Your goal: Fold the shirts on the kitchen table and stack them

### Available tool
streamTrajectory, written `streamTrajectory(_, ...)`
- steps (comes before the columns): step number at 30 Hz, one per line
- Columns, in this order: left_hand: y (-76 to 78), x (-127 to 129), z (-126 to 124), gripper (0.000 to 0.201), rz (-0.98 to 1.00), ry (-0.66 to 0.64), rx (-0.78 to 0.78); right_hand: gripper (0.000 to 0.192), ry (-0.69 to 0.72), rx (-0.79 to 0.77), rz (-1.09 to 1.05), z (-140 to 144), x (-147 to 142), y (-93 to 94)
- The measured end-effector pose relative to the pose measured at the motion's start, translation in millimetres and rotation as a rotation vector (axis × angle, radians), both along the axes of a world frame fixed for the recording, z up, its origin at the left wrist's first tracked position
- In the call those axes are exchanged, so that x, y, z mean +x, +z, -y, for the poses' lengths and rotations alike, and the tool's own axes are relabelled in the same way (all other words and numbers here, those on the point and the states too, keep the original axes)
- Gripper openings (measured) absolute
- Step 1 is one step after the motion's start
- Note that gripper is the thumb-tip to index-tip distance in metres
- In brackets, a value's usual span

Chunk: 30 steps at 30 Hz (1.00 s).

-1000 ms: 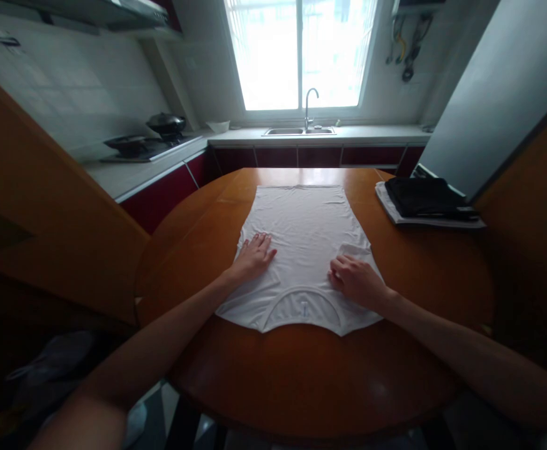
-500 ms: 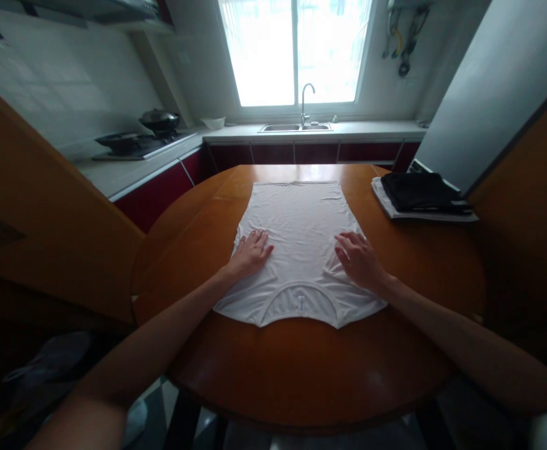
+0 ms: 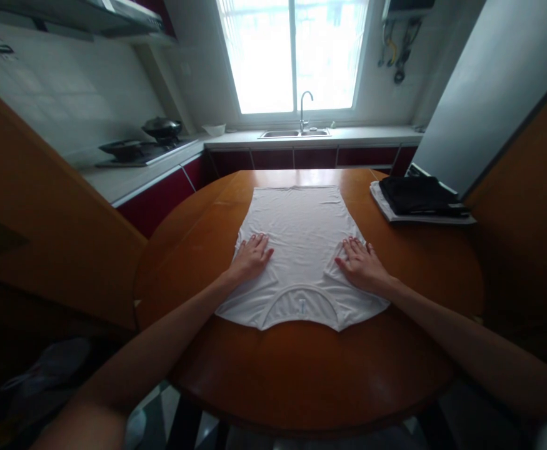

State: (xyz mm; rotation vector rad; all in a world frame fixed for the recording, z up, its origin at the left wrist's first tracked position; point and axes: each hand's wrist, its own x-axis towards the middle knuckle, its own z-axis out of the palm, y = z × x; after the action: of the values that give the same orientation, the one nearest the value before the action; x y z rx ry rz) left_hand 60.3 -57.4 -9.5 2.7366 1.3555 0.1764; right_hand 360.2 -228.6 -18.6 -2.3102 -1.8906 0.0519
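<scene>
A white T-shirt (image 3: 301, 231) lies spread out on the wooden table (image 3: 301, 387), its round neckline towards me and its hem at the far side. My left hand (image 3: 252, 257) rests flat on the shirt's left side, near the sleeve, with fingers stretched out. On the right side my right hand (image 3: 362, 265) lies flat over the sleeve area, fingers extended and slightly spread. Neither hand grips the cloth. Small wrinkles run across the fabric between the hands.
A stack of folded clothes (image 3: 423, 197), black on top of white, sits at the table's right far edge. Beyond the table are a sink (image 3: 296, 133), a faucet (image 3: 304, 109) and a stove (image 3: 146, 153) with pans. A refrigerator (image 3: 479, 94) stands at the right.
My right hand has flattened onto the shirt and shifted slightly right, its fingers now straighter. My left hand stays in place. The head view has tilted up a little.
</scene>
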Motion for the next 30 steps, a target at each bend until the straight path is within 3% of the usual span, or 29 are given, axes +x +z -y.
streamTrajectory(6,3.3,-6.8,-2.4,0.061,0.001,0.064,0.054,0.073,-0.034,-0.017,-0.034,0.7,9.3,-1.0)
streamTrajectory(15,7.4,-11.2,0.1,0.065,-0.026,0.148,0.003,0.065,-0.029,0.028,-0.044,6.3,18.3,-2.5)
streamTrajectory(21,5.3,-13.0,-2.3,0.066,-0.033,0.133,0.008,0.062,-0.030,0.025,-0.026,8.5,15.6,0.7)
streamTrajectory(24,6.4,-11.7,-0.5,0.065,-0.034,0.137,0.037,0.061,-0.021,0.137,0.032,10.7,11.0,3.9)
streamTrajectory(27,9.4,-7.6,4.3,0.062,-0.010,0.074,0.129,0.059,0.071,0.257,0.072,12.4,1.3,7.1)
streamTrajectory(30,11.0,-2.7,8.2,0.061,-0.006,-0.017,0.116,0.060,0.178,0.227,0.047,12.8,-9.7,7.7)
